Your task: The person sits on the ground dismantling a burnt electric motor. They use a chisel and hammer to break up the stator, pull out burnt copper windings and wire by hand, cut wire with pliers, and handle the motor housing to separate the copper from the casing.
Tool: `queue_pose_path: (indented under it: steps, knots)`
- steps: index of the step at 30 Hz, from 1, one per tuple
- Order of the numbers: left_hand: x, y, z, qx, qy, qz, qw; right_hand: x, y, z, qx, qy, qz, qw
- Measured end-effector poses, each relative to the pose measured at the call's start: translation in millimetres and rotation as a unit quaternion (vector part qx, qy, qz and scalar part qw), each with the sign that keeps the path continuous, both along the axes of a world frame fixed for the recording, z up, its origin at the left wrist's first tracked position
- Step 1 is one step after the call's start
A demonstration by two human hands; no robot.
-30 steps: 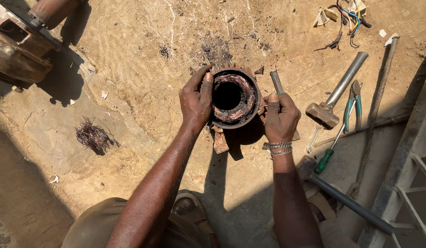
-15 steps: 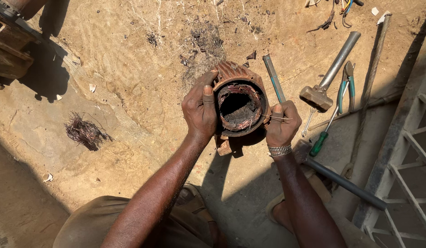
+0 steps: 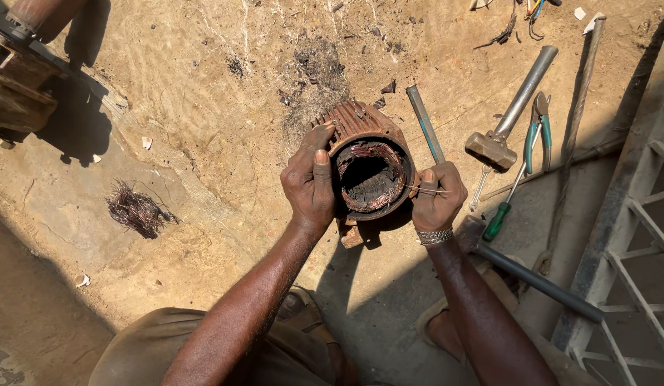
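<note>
A rusty ribbed motor housing (image 3: 360, 129) with copper windings (image 3: 371, 154) inside its round opening is tilted toward me on the sandy ground. My left hand (image 3: 310, 182) grips its left rim, thumb on the edge. My right hand (image 3: 435, 200) holds the right rim and pinches thin copper wire strands (image 3: 426, 190) coming out of the winding. A metal bracelet sits on my right wrist.
A chisel (image 3: 425, 121) lies just right of the housing. Further right lie a hammer (image 3: 514, 107), pliers (image 3: 539, 132), a green-handled screwdriver (image 3: 498, 220), long steel bars (image 3: 582, 93) and a metal frame (image 3: 632, 236). A tuft of copper wire (image 3: 135, 209) lies at left.
The housing has been tipped from upright toward me, showing its ribbed side. My right hand has moved onto the rim and now pinches wire strands.
</note>
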State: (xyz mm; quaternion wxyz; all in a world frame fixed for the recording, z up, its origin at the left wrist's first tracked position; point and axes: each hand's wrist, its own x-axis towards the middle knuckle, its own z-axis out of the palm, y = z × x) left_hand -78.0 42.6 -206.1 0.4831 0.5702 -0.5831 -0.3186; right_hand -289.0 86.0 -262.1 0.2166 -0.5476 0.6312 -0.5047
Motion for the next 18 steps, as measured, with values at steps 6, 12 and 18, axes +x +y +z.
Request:
queue_pose_path:
  steps: [6, 12, 18]
  knots:
    - [1.4, 11.9, 10.4, -0.007, 0.017, -0.017, 1.0, -0.5, 12.5, -6.8, -0.033, 0.008, -0.008, 0.999]
    - [2.1, 23.6, 14.8, -0.014, 0.007, -0.028, 0.999, -2.9, 23.1, -13.2, -0.047, 0.003, -0.015, 0.999]
    - [1.0, 27.8, 14.0, -0.016, -0.018, -0.038, 0.999, -6.3, 26.2, -18.1, -0.055, -0.001, -0.015, 0.998]
